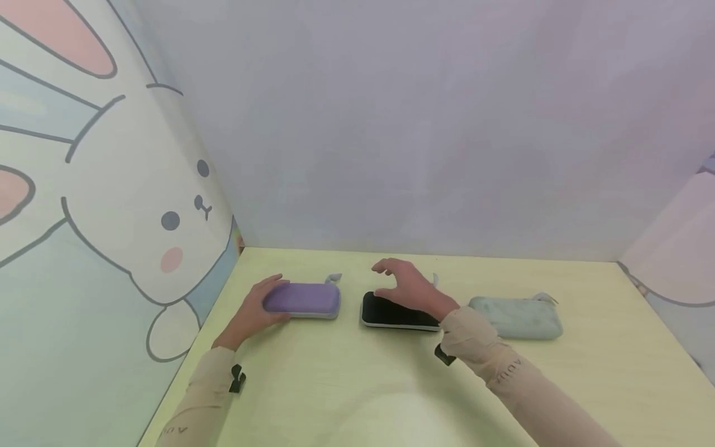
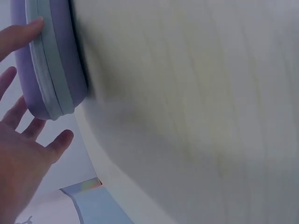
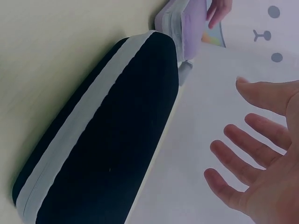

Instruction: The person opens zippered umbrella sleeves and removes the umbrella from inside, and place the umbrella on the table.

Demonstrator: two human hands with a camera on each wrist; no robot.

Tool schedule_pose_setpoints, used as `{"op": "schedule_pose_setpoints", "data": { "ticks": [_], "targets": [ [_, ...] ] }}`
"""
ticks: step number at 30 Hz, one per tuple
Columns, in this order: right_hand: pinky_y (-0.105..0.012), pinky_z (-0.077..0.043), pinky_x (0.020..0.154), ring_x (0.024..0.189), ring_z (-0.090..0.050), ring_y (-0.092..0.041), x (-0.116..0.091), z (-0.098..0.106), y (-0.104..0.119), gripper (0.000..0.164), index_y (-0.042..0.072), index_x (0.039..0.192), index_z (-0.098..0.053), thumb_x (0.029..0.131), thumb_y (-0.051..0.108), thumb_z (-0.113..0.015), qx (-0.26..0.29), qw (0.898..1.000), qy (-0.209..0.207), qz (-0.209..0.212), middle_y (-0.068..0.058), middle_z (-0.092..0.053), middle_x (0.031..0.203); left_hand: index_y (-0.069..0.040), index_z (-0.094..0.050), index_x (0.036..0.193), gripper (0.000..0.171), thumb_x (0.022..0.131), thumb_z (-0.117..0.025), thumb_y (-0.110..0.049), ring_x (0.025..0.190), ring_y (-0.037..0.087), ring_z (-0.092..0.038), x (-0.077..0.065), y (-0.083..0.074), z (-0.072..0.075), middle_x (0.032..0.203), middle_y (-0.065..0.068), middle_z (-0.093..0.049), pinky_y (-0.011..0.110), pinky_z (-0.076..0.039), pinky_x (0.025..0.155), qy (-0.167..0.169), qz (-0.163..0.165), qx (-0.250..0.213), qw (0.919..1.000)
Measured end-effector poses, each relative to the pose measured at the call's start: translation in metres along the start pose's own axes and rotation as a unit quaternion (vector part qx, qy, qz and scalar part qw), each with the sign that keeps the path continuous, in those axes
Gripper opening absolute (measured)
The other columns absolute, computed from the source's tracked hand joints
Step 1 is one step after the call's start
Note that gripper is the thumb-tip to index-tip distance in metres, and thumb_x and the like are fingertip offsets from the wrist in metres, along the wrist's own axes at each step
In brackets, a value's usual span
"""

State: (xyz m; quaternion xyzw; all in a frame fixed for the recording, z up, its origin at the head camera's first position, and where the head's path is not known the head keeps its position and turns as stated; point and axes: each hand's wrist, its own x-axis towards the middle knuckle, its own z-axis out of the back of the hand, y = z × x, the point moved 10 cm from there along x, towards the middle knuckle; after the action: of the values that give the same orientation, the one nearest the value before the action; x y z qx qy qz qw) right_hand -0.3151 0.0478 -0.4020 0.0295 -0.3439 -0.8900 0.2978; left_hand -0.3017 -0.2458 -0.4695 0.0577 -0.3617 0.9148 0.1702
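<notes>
On the table's left lies a purple zip case (image 1: 304, 299) with a pale zipper band and a small tab at its back corner. My left hand (image 1: 256, 310) holds its left end; in the left wrist view the thumb (image 2: 25, 36) lies on the zipper band and the other fingers reach round the end. A black zip case (image 1: 391, 313) with a white zipper band lies in the middle. Above it hovers my right hand (image 1: 406, 287), fingers spread and loosely bent, apart from the case in the right wrist view, with nothing held.
A pale green zip case (image 1: 519, 318) with a tab lies to the right, partly behind my right sleeve (image 1: 497, 360). The pale yellow table (image 1: 335, 385) meets a plain back wall (image 1: 424, 155). A wall with a rabbit drawing (image 1: 139, 205) borders the left side.
</notes>
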Motion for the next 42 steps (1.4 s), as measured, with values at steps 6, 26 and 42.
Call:
{"op": "schedule_pose_setpoints", "data": {
  "ticks": [6, 26, 42],
  "targets": [
    [-0.038, -0.046, 0.087, 0.102, -0.057, -0.025, 0.023, -0.021, 0.003, 0.040, 0.005, 0.121, -0.058, 0.084, 0.014, -0.071, 0.024, 0.999, 0.022, 0.000, -0.010, -0.061, 0.114, -0.011, -0.052, 0.133, 0.078, 0.064, -0.087, -0.013, 0.131, 0.036, -0.034, 0.006, 0.002, 0.000, 0.141, 0.014, -0.043, 0.053, -0.022, 0.107, 0.022, 0.007, -0.013, 0.9996],
    [-0.031, -0.052, 0.076, 0.091, -0.065, -0.032, 0.064, -0.065, 0.000, 0.032, -0.005, 0.108, -0.062, 0.078, -0.008, -0.068, 0.108, 0.992, 0.058, -0.019, -0.025, -0.062, 0.106, -0.011, -0.058, 0.126, 0.073, 0.059, -0.087, -0.004, 0.127, 0.037, -0.040, 0.014, 0.006, -0.002, 0.135, 0.013, -0.050, 0.055, -0.028, 0.103, 0.063, 0.034, -0.040, 0.9966],
    [-0.039, -0.049, 0.086, 0.105, -0.059, -0.033, 0.078, -0.081, 0.001, 0.038, -0.006, 0.102, -0.066, 0.072, -0.020, -0.047, 0.026, 0.997, 0.075, 0.000, -0.018, -0.067, 0.104, -0.015, -0.061, 0.124, 0.070, 0.060, -0.086, -0.003, 0.127, 0.034, -0.041, 0.023, 0.005, -0.005, 0.134, 0.010, -0.051, 0.054, -0.031, 0.102, 0.085, 0.068, -0.030, 0.9936]
  ]
}}
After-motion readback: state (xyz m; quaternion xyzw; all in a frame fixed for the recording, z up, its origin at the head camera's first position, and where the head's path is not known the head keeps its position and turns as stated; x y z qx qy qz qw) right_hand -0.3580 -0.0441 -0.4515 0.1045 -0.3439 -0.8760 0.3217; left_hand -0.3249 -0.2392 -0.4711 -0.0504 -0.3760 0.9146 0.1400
